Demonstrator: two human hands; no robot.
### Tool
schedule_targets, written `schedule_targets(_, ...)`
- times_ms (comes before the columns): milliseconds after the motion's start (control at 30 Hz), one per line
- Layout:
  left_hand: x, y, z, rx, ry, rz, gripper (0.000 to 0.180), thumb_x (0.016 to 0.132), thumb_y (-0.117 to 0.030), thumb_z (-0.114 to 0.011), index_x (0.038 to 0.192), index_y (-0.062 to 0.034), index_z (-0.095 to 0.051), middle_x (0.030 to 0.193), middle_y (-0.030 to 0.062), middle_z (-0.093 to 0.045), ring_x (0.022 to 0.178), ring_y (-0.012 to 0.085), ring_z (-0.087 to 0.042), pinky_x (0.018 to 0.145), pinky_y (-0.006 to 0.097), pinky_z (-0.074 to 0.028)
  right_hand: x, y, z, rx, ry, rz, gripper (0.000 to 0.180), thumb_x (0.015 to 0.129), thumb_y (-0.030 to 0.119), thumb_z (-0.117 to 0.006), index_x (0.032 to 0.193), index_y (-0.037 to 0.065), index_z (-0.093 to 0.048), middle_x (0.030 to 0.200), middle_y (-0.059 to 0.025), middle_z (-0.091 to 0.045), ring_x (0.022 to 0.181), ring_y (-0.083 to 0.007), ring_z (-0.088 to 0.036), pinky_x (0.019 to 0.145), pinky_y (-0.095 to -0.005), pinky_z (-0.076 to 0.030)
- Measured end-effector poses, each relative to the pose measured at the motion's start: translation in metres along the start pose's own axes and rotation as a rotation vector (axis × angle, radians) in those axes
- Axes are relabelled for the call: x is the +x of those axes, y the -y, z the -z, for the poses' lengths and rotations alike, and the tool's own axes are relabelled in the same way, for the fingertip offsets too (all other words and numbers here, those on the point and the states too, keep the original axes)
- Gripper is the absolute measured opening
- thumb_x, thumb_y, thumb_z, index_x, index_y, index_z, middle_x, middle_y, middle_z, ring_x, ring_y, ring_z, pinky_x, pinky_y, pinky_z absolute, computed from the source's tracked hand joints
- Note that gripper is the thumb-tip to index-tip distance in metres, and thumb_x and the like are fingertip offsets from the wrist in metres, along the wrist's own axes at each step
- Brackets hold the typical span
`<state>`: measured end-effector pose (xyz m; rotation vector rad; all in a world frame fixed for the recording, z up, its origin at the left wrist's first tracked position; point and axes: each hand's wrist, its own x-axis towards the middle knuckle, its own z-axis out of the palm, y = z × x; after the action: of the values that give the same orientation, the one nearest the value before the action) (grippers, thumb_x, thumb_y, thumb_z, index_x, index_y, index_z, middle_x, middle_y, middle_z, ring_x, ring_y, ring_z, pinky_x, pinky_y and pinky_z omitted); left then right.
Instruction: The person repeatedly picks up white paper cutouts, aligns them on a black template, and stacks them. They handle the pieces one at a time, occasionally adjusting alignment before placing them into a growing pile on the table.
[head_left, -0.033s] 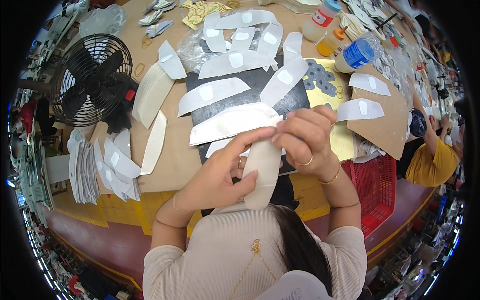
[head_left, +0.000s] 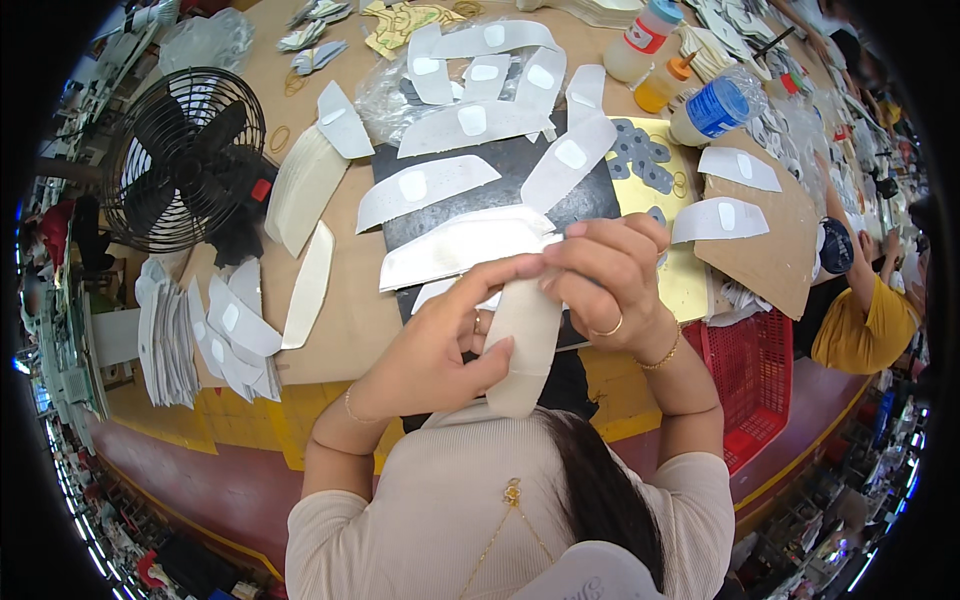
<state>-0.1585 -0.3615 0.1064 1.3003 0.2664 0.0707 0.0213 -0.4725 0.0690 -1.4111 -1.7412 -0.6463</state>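
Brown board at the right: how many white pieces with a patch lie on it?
2: the upper piece near the board's top edge, and the lower piece overlapping its left edge. Any underneath would be hidden.

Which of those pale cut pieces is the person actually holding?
The cream strip held in the left hand, its far end pinched by the right hand; the other pale pieces lie on the table.

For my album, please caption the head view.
Left hand and right hand hold a pale strip at a worktable with a black fan.

Close head-worn fisheye, facing downward
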Motion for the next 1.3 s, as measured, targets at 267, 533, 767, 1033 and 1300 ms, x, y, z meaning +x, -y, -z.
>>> schedule_targets(267, 0.016, 0.0, 0.024, -0.255, -0.203, -0.123, 0.064, 0.092, -0.002, -0.058, 0.148, 0.0005, -0.025, 0.142, 0.0165, -0.043, 0.113, 0.0172, -0.057, 0.079, 0.027, -0.056, -0.001, 0.025, 0.015, 0.591, 0.195, -0.111, 0.011, 0.077, 0.004, -0.064, 0.075, 0.007, -0.054, 0.091, -0.0089, -0.064, 0.097, -0.0283, -0.068, 0.093, -0.0473, -0.05)
schedule_targets(533, 0.025, -0.009, 0.044, 0.001, -0.553, -0.348, 0.067, 0.088, 0.001, -0.061, 0.146, 0.0038, -0.026, 0.139, 0.0227, -0.046, 0.097, 0.0214, -0.068, 0.068, 0.026, -0.061, -0.016, 0.05, 0.031, 0.869, -0.055, -0.421, 0.022, 0.07, -0.013, -0.063, 0.075, 0.006, -0.052, 0.081, -0.0099, -0.059, 0.064, -0.0234, -0.059, 0.054, -0.0304, -0.047)
schedule_targets(767, 0.024, -0.011, 0.048, 0.077, -0.648, -0.434, 0.067, 0.086, 0.0, -0.064, 0.144, 0.0011, -0.032, 0.135, 0.0215, -0.05, 0.096, 0.0188, -0.067, 0.064, 0.022, -0.059, -0.01, 0.033, 0.07, 0.445, 0.063, -0.65, 0.055, 0.068, 0.028, -0.086, 0.11, 0.006, -0.056, 0.092, -0.0086, -0.056, 0.079, -0.0231, -0.053, 0.071, -0.0323, -0.044)
schedule_targets(1033, 0.026, 0.0, 0.042, 0.134, -0.623, -0.446, 0.07, 0.086, 0.002, -0.061, 0.147, -0.0005, -0.029, 0.14, 0.0226, -0.047, 0.111, 0.0216, -0.06, 0.073, 0.023, -0.056, -0.108, 0.006, 0.128, -0.291, 0.855, -1.075, 0.035, 0.079, 0.018, -0.073, 0.109, 0.003, -0.065, 0.097, -0.0138, -0.056, 0.082, -0.0307, -0.059, 0.075, -0.0395, -0.048)
schedule_targets(1300, 0.037, 0.011, 0.033, 0.124, -0.437, -0.372, 0.071, 0.087, 0.006, -0.062, 0.148, -0.0046, -0.028, 0.126, 0.0238, -0.059, 0.112, 0.0272, -0.062, 0.086, 0.036, -0.055, -0.322, 0.071, 0.205, -0.538, 1.46, -1.708, 0.051, 0.073, 0.031, -0.08, 0.115, 0.006, -0.064, 0.105, -0.0198, -0.066, 0.103, -0.0336, -0.064, 0.089, -0.0396, -0.052)
